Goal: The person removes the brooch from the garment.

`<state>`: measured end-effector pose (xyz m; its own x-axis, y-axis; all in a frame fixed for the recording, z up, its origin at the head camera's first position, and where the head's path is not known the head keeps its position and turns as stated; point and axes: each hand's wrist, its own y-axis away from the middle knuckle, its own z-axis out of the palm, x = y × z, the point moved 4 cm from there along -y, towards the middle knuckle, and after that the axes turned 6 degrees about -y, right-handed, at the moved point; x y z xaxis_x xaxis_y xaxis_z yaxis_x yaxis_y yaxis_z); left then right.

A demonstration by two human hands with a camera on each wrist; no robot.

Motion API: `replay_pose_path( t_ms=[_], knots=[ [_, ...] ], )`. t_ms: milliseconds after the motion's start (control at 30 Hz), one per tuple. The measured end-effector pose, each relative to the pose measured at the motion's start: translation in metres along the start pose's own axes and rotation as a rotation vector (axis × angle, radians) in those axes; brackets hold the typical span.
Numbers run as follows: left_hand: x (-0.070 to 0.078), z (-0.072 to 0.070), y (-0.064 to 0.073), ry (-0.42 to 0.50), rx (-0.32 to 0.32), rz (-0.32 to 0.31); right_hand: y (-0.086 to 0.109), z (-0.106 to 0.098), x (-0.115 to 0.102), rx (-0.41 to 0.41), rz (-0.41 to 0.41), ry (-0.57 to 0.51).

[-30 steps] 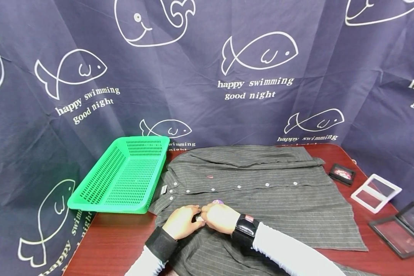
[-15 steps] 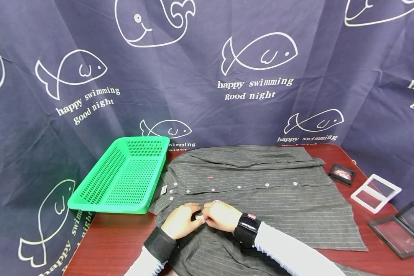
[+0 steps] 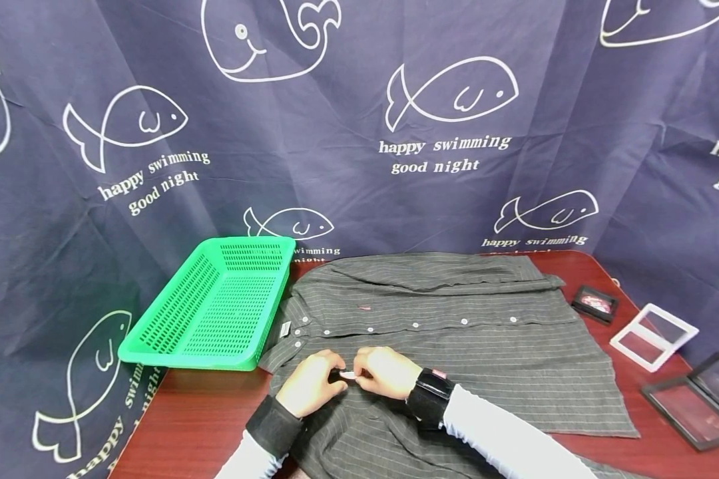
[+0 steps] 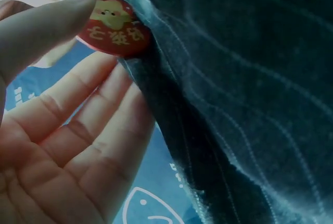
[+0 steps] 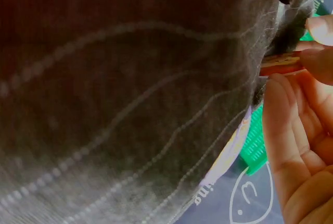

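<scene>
head: left hand (image 3: 307, 386) and right hand (image 3: 388, 374) have parted slightly, baring more of the badge (image 3: 348, 375) against the shirt (image 3: 491, 359), likely still mid-handling; left wrist: left thumb and finger pinch it, red face showing; right wrist: right fingers pinch its rim.

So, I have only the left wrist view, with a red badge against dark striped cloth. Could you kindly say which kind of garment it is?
Observer: It is a shirt; the head view shows its collar and a row of white buttons.
Operator: Thank you. Is the badge thick? I see only its face.
Observer: The right wrist view shows the badge nearly edge-on, and it looks thin.
Operator: Understood. Is there some container near the shirt?
Observer: Yes, the head view shows a green basket beside the collar, at the left end of the table.
</scene>
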<state>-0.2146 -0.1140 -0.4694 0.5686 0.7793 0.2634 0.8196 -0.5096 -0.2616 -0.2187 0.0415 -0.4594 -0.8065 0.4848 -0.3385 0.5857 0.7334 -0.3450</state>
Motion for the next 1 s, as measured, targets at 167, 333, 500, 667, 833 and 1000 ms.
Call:
replay_pose_path(
  t_ms=[167, 333, 500, 667, 833, 1000],
  knots=[
    [0.0008, -0.001, 0.0002, -0.014, 0.031, 0.005, 0.0006, -0.001, 0.0, 0.009, 0.015, -0.011],
    [0.0014, -0.0011, 0.0001, -0.054, 0.092, 0.013, 0.0007, -0.0014, 0.0002, 0.021, 0.015, -0.021],
    [0.0028, -0.0024, 0.0003, -0.07, 0.139, 0.043, 0.0004, -0.0017, 0.0008, 0.029, 0.023, -0.022],
    [0.0029, -0.0026, 0.0001, -0.085, 0.157, 0.062, 0.0002, -0.0019, 0.0013, 0.04, 0.035, -0.03],
    [0.0023, -0.0022, -0.0002, -0.09, 0.166, 0.074, 0.0008, -0.0033, 0.0022, 0.05, 0.056, -0.048],
    [0.0023, -0.0024, -0.0006, -0.092, 0.171, 0.083, 0.0019, -0.0044, 0.0038, 0.065, 0.078, -0.043]
  ],
)
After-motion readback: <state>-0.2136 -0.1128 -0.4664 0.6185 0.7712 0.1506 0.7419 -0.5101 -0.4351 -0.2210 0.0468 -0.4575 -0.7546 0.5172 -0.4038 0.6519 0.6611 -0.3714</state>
